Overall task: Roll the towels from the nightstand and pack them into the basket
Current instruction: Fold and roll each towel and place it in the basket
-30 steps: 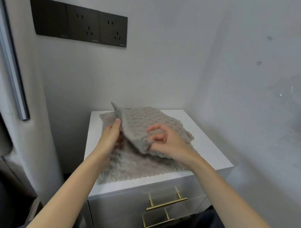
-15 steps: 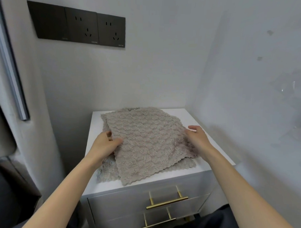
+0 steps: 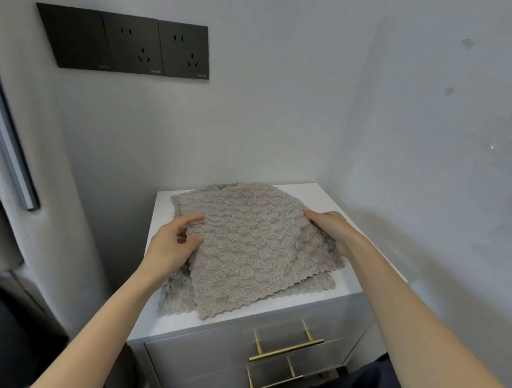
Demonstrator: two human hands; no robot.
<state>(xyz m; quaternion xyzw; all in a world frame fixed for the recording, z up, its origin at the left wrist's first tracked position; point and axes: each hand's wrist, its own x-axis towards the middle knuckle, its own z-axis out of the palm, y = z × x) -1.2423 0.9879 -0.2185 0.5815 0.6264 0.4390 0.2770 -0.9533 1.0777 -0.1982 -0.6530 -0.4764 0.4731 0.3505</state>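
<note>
Grey-beige top towel (image 3: pixel 247 251) lies spread on a second towel (image 3: pixel 175 295) on the white nightstand (image 3: pixel 180 327); I see my left hand (image 3: pixel 168 249) and right hand (image 3: pixel 334 231) pinching its side edges, fingers (image 3: pixel 194 218) curled.

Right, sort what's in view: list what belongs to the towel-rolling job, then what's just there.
Job: top taupe fluffy towel; second taupe towel under it; white nightstand; left hand and right hand at the top towel's edges.
Just there: black wall socket panel; brass drawer handles.
</note>
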